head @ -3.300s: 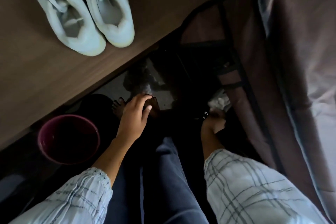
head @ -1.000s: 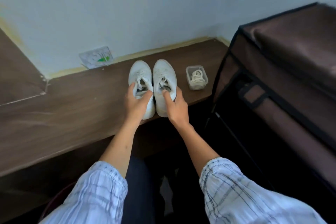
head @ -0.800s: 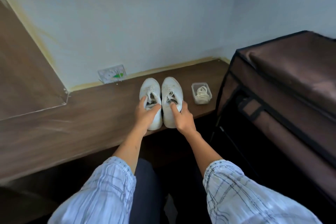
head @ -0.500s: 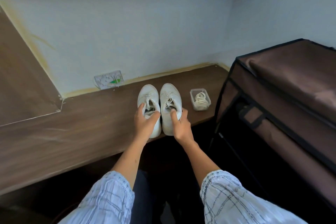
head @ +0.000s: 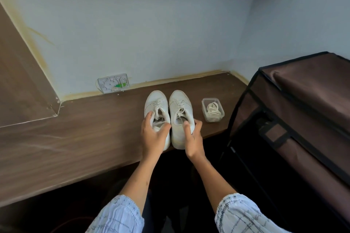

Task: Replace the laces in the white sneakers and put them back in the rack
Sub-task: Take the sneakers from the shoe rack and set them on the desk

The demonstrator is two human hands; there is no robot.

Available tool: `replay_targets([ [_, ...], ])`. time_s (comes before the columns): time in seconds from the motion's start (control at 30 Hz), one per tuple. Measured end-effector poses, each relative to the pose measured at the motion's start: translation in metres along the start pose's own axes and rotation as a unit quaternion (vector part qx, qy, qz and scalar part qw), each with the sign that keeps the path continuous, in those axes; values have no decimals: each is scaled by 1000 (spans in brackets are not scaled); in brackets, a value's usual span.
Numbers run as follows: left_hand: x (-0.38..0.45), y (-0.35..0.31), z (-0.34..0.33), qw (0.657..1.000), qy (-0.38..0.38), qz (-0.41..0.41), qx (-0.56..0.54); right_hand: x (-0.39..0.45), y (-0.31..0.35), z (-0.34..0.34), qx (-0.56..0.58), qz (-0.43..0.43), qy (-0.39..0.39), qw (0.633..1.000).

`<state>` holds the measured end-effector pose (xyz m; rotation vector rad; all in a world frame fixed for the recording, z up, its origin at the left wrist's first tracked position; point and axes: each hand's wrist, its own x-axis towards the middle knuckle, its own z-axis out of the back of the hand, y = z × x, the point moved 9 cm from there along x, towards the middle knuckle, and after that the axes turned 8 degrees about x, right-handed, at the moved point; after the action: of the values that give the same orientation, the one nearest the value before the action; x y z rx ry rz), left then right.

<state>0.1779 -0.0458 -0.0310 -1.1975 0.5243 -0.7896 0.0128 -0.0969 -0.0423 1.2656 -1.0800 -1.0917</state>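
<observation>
Left hand (head: 154, 136) grips the heel collar of the left sneaker (head: 157, 111), thumb over the rim. Right hand (head: 193, 138) grips the right sneaker (head: 180, 113) the same way. Pair sits toes-to-wall at frame centre on the brown shelf (head: 85, 134), old laces still threaded. Clear tub (head: 213, 112) with coiled laces (head: 213, 109) just right of them; fabric rack (head: 295, 119) at right edge. Shoes look light with soft uppers: hold at heel or sole, not the tongue. Laces limp, likely to tangle.
</observation>
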Motion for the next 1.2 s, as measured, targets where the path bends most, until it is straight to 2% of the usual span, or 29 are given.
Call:
replay_targets([
  [0.17, 1, -6, 5, 994, -80, -76, 24, 7, -15, 2, 51, 34, -26, 998],
  [0.27, 5, -6, 5, 990, -99, -94, 22, 10, -19, 0, 73, 34, -46, 996],
  [0.4, 14, -6, 10, 993, -68, -99, 12, 6, -17, -7, 82, 26, -65, 994],
  [0.5, 35, 4, 13, 996, -3, -93, 4, 4, -21, -12, 56, 11, -56, 997],
  [0.6, 53, 17, 28, 998, 8, -58, -14, 1, -21, -23, 33, -2, -7, 999],
  [0.7, 56, 19, 55, 994, -104, -31, -8, -9, -24, -44, 15, -11, 77, 997],
  [0.77, 51, 12, 69, 982, -178, -50, 21, -16, -29, -63, 7, -31, 154, 988],
  [0.87, 48, 5, 70, 978, -188, -89, 18, -16, -32, -78, -18, -54, 226, 972],
  [0.93, 51, 4, 61, 983, -149, -102, 37, -5, -21, -70, -61, -5, 190, 980],
  [1.07, 48, -4, 48, 976, -109, -123, 140, 16, 14, -28, -194, 135, 30, 971],
  [1.13, 48, -6, 49, 974, -107, -122, 156, 27, 20, -6, -254, 130, -25, 958],
  [1.2, 50, -5, 49, 972, -104, -127, 166, 41, 13, 10, -320, 83, -44, 943],
])
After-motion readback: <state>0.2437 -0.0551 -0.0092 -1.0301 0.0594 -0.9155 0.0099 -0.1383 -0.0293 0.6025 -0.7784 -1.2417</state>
